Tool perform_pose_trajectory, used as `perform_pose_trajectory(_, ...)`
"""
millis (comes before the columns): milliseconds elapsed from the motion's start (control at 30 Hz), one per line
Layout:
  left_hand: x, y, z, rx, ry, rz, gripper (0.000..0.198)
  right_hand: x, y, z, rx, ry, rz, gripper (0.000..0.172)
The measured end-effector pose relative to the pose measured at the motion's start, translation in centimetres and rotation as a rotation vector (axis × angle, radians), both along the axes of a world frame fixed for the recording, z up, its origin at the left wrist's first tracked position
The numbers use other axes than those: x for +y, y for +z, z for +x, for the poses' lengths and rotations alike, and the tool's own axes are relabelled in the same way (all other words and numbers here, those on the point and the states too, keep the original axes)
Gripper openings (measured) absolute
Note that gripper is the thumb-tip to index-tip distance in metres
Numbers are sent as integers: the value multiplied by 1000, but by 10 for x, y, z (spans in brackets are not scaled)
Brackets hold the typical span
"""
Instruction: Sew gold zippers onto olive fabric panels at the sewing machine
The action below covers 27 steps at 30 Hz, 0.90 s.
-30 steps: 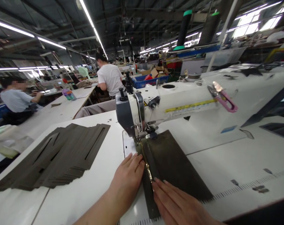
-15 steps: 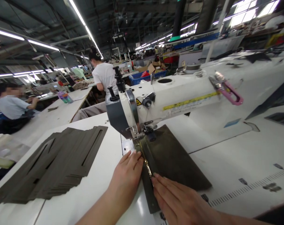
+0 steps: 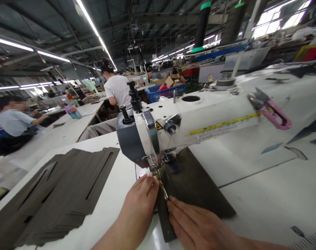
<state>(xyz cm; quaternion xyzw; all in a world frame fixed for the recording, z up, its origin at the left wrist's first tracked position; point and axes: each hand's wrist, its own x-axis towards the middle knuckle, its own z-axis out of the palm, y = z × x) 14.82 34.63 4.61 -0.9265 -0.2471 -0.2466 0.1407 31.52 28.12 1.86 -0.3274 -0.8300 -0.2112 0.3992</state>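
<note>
A brown-grey panel (image 3: 199, 189) lies under the needle area of a white sewing machine (image 3: 152, 139). Along its slot runs a brass-coloured zipper (image 3: 161, 184), with a shiny metal pull toward me. My left hand (image 3: 141, 198) rests on the panel's left strip, fingers laid forward close to the presser foot (image 3: 155, 168). To the right of the zipper, my right hand (image 3: 194, 222) lies with fingers stretched out, their tips against the zipper's near part and the panel. The right palm hides some of the panel and the zipper's near end.
Left on the table spreads a stack of slotted brown-grey panels (image 3: 61, 194). Pink-handled snips (image 3: 275, 113) rest on the machine arm, above a yellow measuring tape (image 3: 225, 123). Beyond are a blue crate (image 3: 164, 93), a person in white (image 3: 117, 88) and another seated person (image 3: 13, 118).
The view has shifted slightly, so the machine sits lower and larger. The zipper pull appears a little closer to the presser foot. Both hands keep nearly the same places on the panel.
</note>
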Motion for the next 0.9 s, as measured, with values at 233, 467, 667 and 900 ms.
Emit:
perform_pose_trajectory(233,9,-1,0,-9,26,-167,18,13,1,-2,14,2,-14,36)
perform_pose_trajectory(467,2,-6,-7,43,20,-73,28,14,17,7,46,60,-275,27)
perform_pose_trajectory(667,-3,0,-7,60,55,-189,24,35,46,4,-75,-154,-702,15)
perform_pose_trajectory(900,-8,5,-9,17,89,-286,28,49,52,3,-294,-129,-723,17)
